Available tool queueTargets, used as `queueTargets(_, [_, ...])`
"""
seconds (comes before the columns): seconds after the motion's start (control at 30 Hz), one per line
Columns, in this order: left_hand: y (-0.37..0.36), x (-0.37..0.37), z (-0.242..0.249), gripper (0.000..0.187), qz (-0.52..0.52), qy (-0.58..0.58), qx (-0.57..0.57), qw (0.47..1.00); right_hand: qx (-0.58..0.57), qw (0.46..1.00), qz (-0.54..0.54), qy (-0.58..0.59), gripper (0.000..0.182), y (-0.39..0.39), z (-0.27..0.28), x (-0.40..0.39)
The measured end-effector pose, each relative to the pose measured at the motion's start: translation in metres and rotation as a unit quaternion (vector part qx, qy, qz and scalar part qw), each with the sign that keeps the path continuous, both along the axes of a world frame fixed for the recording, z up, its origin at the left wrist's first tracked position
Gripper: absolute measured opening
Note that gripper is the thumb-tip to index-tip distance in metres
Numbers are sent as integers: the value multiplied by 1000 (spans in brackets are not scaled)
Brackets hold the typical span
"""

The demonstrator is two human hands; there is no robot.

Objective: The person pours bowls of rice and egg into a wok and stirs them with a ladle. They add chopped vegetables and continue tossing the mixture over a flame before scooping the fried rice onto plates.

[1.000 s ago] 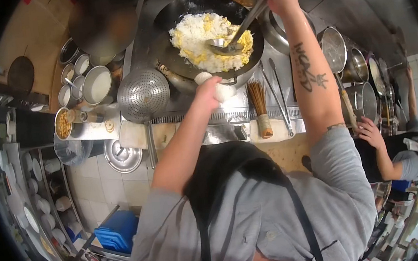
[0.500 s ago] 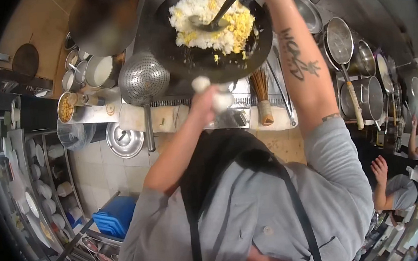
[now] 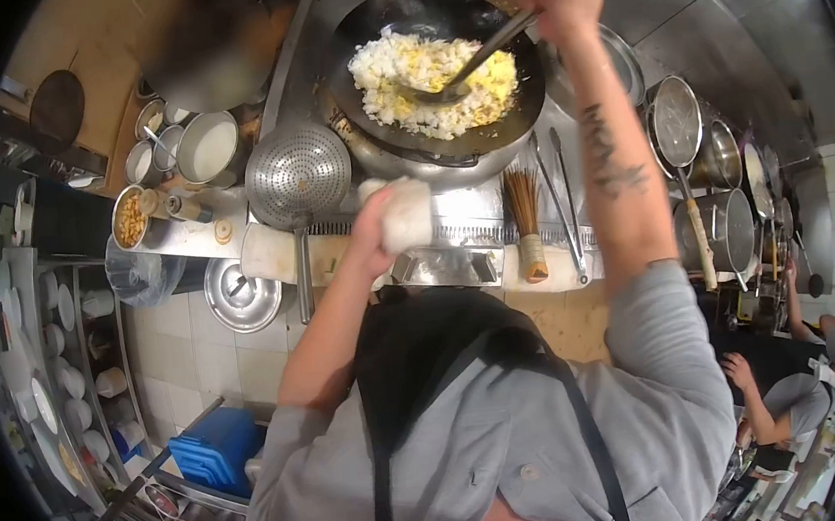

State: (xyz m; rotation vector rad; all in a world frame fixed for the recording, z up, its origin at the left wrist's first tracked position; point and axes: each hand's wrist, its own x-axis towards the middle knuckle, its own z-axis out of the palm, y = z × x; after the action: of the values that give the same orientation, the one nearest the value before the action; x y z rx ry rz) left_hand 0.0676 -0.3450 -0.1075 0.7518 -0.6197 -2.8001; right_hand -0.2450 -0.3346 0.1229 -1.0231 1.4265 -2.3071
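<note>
My right hand (image 3: 563, 0) is closed around the long handle of a metal ladle (image 3: 497, 47). The ladle's bowl rests in white rice mixed with yellow egg (image 3: 440, 77), inside a dark wok (image 3: 352, 51) on the stove. My left hand (image 3: 375, 232) grips a folded white cloth (image 3: 406, 216), a little below the wok's near handle and apart from it. To its left lies a perforated strainer (image 3: 299, 174), its handle pointing toward me.
A bamboo brush (image 3: 527, 225) and tongs (image 3: 564, 191) lie at the counter's right. Pots (image 3: 208, 148) and a bowl of brown pieces (image 3: 132, 218) stand at left. Strainers (image 3: 675, 120) hang at right, where another person (image 3: 798, 400) works. A blue bin (image 3: 216, 446) sits lower left.
The wok, which looked tilted and closer, now sits flatter on the burner. My left hand and cloth have come away from its rim. The ladle has moved down through the rice.
</note>
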Motion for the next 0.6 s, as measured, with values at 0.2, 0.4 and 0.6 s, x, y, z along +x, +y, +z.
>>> queueTargets(0.2, [15, 107, -5, 52, 48, -26, 106, 993, 4, 999, 48, 13, 30, 66, 92, -76])
queueTargets(0.4, [36, 35, -13, 47, 67, -120, -85, 987, 2, 984, 163, -67, 19, -15, -21, -99])
queueTargets(0.6, [11, -70, 17, 40, 96, -93, -1, 991, 169, 951, 88, 245, 8, -37, 55, 80])
